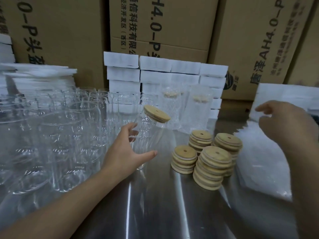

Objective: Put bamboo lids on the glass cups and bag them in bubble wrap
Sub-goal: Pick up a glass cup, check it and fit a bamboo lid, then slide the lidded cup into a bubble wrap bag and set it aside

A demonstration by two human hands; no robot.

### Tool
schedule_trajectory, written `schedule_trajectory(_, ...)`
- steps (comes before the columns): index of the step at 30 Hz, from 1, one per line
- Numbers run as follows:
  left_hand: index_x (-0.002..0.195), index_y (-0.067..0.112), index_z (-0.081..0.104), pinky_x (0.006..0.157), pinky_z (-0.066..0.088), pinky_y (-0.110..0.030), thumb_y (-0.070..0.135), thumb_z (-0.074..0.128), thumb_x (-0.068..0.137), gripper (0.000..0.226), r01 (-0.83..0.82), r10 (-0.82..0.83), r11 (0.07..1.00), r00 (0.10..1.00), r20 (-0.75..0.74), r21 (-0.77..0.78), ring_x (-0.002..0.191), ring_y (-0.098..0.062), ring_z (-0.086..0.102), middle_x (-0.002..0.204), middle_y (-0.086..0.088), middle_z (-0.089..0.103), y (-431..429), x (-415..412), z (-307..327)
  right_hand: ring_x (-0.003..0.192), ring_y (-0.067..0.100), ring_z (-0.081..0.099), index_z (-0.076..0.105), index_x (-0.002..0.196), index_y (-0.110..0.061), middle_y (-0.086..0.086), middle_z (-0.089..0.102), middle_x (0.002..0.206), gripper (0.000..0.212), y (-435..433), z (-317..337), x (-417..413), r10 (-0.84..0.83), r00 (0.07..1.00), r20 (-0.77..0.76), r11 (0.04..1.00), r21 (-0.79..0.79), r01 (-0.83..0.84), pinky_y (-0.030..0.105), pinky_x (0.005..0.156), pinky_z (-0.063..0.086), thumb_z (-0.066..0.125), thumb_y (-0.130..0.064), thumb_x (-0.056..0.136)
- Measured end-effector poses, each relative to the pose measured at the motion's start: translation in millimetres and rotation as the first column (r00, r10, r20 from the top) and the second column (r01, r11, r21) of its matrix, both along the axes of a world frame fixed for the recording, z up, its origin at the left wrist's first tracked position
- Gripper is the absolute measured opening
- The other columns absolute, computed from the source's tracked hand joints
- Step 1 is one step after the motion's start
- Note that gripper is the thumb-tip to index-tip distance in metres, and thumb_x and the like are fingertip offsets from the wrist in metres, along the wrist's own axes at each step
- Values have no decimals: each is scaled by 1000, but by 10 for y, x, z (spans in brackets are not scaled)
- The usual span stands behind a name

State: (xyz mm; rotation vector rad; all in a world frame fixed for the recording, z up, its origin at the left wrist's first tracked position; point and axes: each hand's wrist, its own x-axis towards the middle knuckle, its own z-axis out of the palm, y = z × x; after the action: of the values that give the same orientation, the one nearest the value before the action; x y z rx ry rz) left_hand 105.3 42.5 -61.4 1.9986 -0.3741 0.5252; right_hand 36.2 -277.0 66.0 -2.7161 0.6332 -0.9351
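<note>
Holding the clear glass cup (pixel 146 135) with its round bamboo lid (pixel 157 114) tilted above the steel table (pixel 155 204), my left hand (pixel 127 150) curls its fingers (pixel 132 132) round the wall — slick, rigid, breakable, so mid-body suits. My right hand (pixel 283 125) reaches the white bubble-wrap bags (pixel 259 161); blur hides whether it pinches.

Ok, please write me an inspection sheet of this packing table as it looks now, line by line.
Surface: shiny steel table, reflective.
Job's things: lidded clear glass cup, tilted; rows of empty clear glass cups; four stacks of round bamboo lids; pile of clear bubble wrap bags; two bagged lidded cups standing behind.
Clutter: white foam sheets, stacked far left.
Hands: left hand grips the lidded cup; right hand at the bags, grip unclear.
Cables: nothing seen.
Surroundings: white foam blocks; brown cardboard boxes behind.
</note>
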Motion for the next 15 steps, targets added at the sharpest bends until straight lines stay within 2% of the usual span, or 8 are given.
schedule_trajectory(1, 131, 44, 31, 92, 42, -26, 47, 89, 57, 94, -3, 2, 1000, 1000, -5, -16, 107, -1, 52, 115, 20, 50, 2, 9, -2, 106, 37, 56, 60, 123, -19, 14, 58, 128, 33, -136, 32, 30, -61, 986, -157, 998, 4, 62, 49, 90, 50, 57, -14, 90)
schedule_trajectory(3, 134, 40, 32, 90, 42, -26, 48, 88, 57, 96, -6, 5, 999, 1000, -18, -45, 106, 0, 52, 114, 20, 50, 11, 24, -8, 110, 36, 54, 58, 121, -11, 16, 56, 127, 32, -322, 57, 90, -126, 908, -400, 992, -26, 126, 43, 93, 48, 61, -21, 90)
schedule_trajectory(4, 135, 38, 33, 89, 43, -27, 49, 88, 57, 97, -6, 5, 998, 1000, -24, -58, 106, 0, 52, 114, 20, 50, 15, 31, -12, 108, 33, 55, 59, 115, -8, 15, 57, 120, 29, -373, 44, 127, -138, 865, -483, 990, -70, 119, 37, 86, 49, 61, -23, 90)
schedule_trajectory(6, 135, 37, 34, 84, 44, -26, 47, 88, 58, 95, -5, 2, 996, 999, -36, -90, 105, 1, 53, 113, 21, 51, 20, 49, -22, 88, 24, 55, 57, 90, -7, 8, 56, 94, 17, -401, -29, 189, -162, 788, -593, 984, -159, 82, 26, 62, 42, 59, -23, 89)
schedule_trajectory(7, 134, 38, 34, 82, 44, -25, 48, 88, 58, 94, -5, 1, 995, 999, -40, -102, 104, 3, 53, 112, 21, 51, 21, 56, -27, 80, 21, 52, 54, 79, -8, 5, 52, 83, 17, -404, -85, 227, -177, 775, -607, 981, -169, 92, 24, 55, 38, 59, -21, 88)
schedule_trajectory(9, 133, 39, 34, 80, 44, -24, 49, 88, 57, 94, -1, -4, 994, 999, -48, -112, 104, 4, 52, 112, 23, 51, 22, 60, -34, 72, 20, 50, 48, 72, -9, 5, 48, 75, 19, -411, -192, 278, -196, 784, -589, 980, -138, 141, 24, 52, 36, 57, -14, 88)
schedule_trajectory(12, 132, 41, 33, 82, 45, -27, 57, 88, 52, 98, 8, -15, 993, 998, -59, -117, 104, 5, 52, 111, 26, 51, 15, 45, -31, 66, 19, 47, 45, 69, -7, 9, 48, 75, 21, -399, -256, 295, -203, 829, -521, 979, -81, 189, 28, 60, 39, 54, -7, 88)
schedule_trajectory(15, 132, 42, 33, 84, 48, -28, 65, 80, 44, 102, 14, -21, 994, 998, -64, -112, 103, 7, 52, 111, 29, 49, 2, 37, -24, 71, 20, 47, 43, 71, -8, 7, 47, 76, 22, -360, -221, 276, -189, 830, -524, 981, -66, 181, 28, 65, 39, 55, -10, 89)
